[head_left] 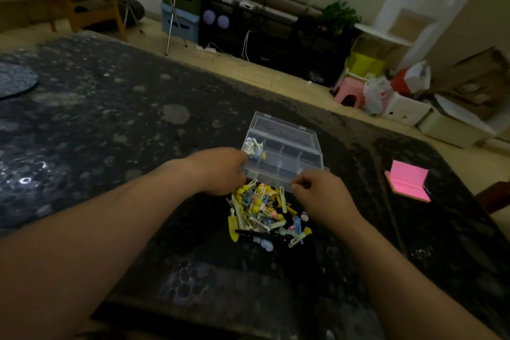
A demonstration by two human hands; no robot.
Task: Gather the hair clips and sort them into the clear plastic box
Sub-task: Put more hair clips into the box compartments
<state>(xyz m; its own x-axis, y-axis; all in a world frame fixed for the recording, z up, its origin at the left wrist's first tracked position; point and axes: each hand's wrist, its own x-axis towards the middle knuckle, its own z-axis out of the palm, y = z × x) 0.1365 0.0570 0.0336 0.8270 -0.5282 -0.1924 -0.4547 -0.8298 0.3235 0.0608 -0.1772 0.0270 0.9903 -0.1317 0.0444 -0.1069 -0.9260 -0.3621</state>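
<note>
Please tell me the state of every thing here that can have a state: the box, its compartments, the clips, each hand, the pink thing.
clear plastic box: lid open, tilted back.
far left compartment: holds some clips.
other compartments: look empty.
pile of hair clips: loose, unsorted, on the table in front of the box.
left hand: at the box's left corner; grip hidden.
right hand: fingers curled at the box's front edge.
pink notepad: lying open.

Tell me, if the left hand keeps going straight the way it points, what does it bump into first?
Probably the clear plastic box. The left hand points at its near-left corner, where a few hair clips already sit in one compartment. It looks almost touching, though depth is hard to judge.
</note>
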